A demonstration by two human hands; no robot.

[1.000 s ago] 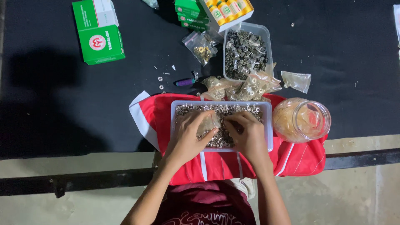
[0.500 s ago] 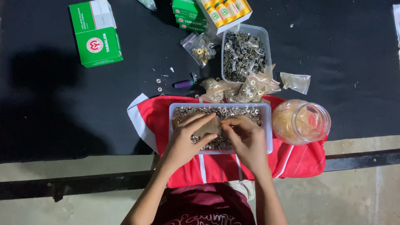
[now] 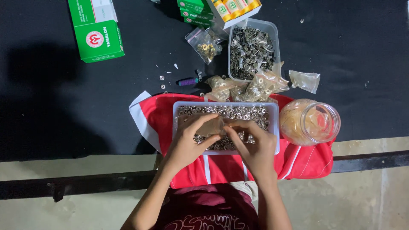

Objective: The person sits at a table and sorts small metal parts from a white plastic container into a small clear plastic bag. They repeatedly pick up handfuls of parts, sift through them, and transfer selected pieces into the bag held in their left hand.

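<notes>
A clear rectangular tray [image 3: 275,111] full of small silver metal rings rests on a red and white cloth [image 3: 306,162]. Over its near half, my left hand [image 3: 187,142] and my right hand [image 3: 253,145] meet. Together they pinch a small clear plastic bag [image 3: 211,126] between thumbs and fingers, just above the rings. My fingers hide part of the bag and the tray's contents beneath.
A clear jar [image 3: 310,122] lies right of the tray. Beyond are filled small bags [image 3: 251,87], a second tub of metal clips [image 3: 252,47], a purple lighter [image 3: 187,81], loose rings, a green box [image 3: 97,36] and stacked boxes [image 3: 213,10] on the black table.
My hands have drawn slightly toward me over the tray, and the small bag between them is now lifted more into view. The rest stays still.
</notes>
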